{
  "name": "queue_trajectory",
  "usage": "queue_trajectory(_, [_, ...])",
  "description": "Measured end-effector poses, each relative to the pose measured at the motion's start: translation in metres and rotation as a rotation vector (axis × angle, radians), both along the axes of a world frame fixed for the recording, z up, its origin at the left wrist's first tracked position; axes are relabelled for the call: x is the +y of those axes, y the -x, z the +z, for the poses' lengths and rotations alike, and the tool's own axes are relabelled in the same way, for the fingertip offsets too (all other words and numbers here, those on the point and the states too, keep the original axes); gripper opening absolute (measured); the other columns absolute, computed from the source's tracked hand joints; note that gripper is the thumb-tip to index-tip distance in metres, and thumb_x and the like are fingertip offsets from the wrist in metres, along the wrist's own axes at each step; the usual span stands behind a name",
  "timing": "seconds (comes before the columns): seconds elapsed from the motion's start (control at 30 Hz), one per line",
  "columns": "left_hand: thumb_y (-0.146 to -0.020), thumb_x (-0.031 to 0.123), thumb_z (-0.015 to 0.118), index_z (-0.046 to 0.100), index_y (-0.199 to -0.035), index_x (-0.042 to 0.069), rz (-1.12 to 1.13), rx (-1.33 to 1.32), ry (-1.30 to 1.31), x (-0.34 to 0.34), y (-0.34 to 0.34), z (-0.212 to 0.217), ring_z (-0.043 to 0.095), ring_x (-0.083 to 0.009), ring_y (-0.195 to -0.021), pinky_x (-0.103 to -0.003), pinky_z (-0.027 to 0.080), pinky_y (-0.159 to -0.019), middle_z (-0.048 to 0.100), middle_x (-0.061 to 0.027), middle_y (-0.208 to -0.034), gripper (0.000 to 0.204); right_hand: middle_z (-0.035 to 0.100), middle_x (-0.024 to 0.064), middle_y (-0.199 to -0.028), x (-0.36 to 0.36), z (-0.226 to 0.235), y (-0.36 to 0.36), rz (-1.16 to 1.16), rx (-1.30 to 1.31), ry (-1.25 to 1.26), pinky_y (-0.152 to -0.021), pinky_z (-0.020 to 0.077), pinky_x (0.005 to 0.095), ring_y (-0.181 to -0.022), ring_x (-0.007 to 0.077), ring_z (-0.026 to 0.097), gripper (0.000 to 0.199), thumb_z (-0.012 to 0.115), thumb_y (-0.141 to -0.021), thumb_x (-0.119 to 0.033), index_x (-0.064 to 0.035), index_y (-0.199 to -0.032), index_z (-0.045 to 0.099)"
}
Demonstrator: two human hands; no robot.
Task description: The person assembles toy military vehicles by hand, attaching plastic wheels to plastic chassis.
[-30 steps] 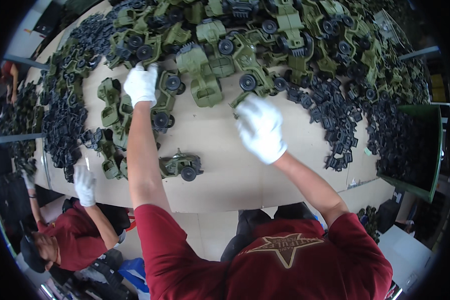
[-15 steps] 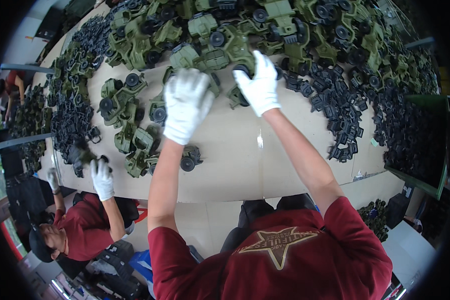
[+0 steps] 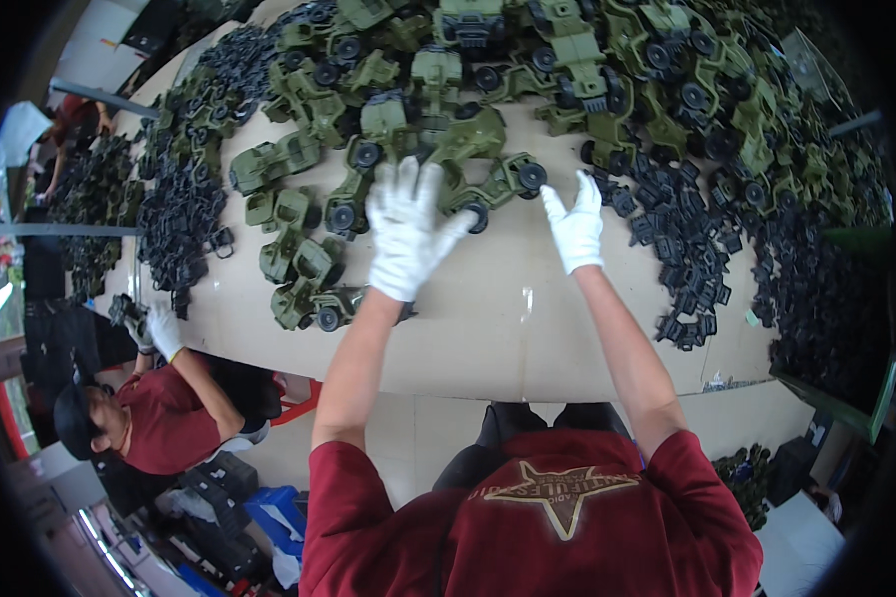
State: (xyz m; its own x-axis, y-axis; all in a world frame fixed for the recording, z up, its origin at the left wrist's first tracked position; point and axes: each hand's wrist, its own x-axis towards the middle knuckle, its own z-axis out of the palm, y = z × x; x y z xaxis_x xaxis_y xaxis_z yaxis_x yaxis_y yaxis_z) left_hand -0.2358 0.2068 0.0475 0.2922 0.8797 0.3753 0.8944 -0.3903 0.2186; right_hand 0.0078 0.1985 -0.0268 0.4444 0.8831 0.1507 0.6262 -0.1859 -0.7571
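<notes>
My left hand [image 3: 405,231], in a white glove, is spread open over the table just in front of several green toy vehicle bodies with black wheels. It covers part of them, so I cannot tell whether it touches one. My right hand [image 3: 574,223], gloved in white too, has thumb and fingers apart and holds nothing. Its thumb is close to a black wheel [image 3: 532,177] of a green toy vehicle [image 3: 498,185] lying between the hands. Left of my left hand, more green vehicle bodies [image 3: 294,254] lie in a loose column.
A big heap of green toy vehicles [image 3: 577,60] covers the table's far side. Small black parts [image 3: 677,239] lie at the right, others [image 3: 179,219] at the left. A green bin [image 3: 881,398] stands far right. At the left, a gloved co-worker [image 3: 174,418] holds a dark green piece [image 3: 126,310].
My left hand has moved slightly right and spread its fingers; my right hand has shifted right and nearer. A green vehicle now lies between them. The co-worker's hands have come together around a piece.
</notes>
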Motion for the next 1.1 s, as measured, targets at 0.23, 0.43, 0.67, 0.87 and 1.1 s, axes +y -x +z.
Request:
queue_trajectory(0.23, [-0.080, 0.013, 0.068, 0.062, -0.099, 0.003, 0.194, -0.182, -0.075, 0.008, 0.037, -0.038, 0.062, -0.0347, -0.095, -0.041, 0.051, -0.082, 0.061, -0.0195, -0.105, 0.022, 0.063, 0.0172, -0.117, 0.051, 0.019, 0.016, 0.138, 0.590, 0.420, -0.070, 0.0555, 0.0332, -0.088, 0.0216, 0.064, 0.082, 0.066, -0.082, -0.052, 0.0001, -0.141, 0.042])
queue_trajectory(0.43, [-0.070, 0.027, 0.083, 0.054, -0.121, 0.003, 0.245, -0.514, 0.344, 0.045, -0.014, 0.020, 0.058, -0.0377, -0.105, -0.043, 0.048, -0.090, 0.058, -0.0209, -0.110, 0.063, 0.059, 0.0132, -0.126, 0.049, 0.014, 0.007, 0.159, 0.874, 0.454, -0.071, 0.0548, 0.0310, -0.089, 0.0180, 0.062, 0.080, 0.072, -0.084, -0.040, -0.0006, -0.144, 0.038])
queue_trajectory(0.67, [-0.066, 0.020, 0.086, 0.060, -0.101, -0.001, 0.207, -0.690, 0.226, 0.025, -0.029, -0.024, 0.055, -0.0290, -0.095, -0.038, 0.047, -0.085, 0.054, -0.0153, -0.105, 0.049, 0.047, 0.0142, -0.139, -0.015, -0.016, -0.022, 0.275, 1.603, 0.066, -0.109, 0.0387, 0.0424, -0.124, 0.0239, 0.051, 0.070, 0.058, -0.090, 0.004, -0.0014, -0.150, 0.022])
queue_trajectory(0.87, [-0.075, 0.024, 0.085, 0.047, -0.117, -0.002, 0.407, -1.082, 0.074, 0.010, 0.026, 0.049, 0.054, -0.0195, -0.102, -0.034, 0.047, -0.093, 0.055, -0.0112, -0.116, 0.062, 0.042, 0.0134, -0.145, -0.050, -0.004, -0.042, 0.402, 1.732, 0.099, -0.112, 0.0355, 0.0412, -0.131, 0.0247, 0.046, 0.069, 0.057, -0.090, 0.004, -0.0049, -0.151, 0.024])
queue_trajectory(1.1, [-0.074, 0.034, 0.084, 0.039, -0.138, -0.007, 0.188, -0.498, 0.132, 0.002, 0.020, 0.059, 0.047, -0.0317, -0.125, -0.044, 0.038, -0.107, 0.047, -0.0243, -0.134, 0.088, 0.042, 0.0148, -0.146, -0.063, 0.015, -0.056, 0.651, 1.808, 0.174, -0.114, 0.0336, 0.0392, -0.134, 0.0234, 0.043, 0.076, 0.066, -0.085, 0.002, -0.0032, -0.150, 0.026])
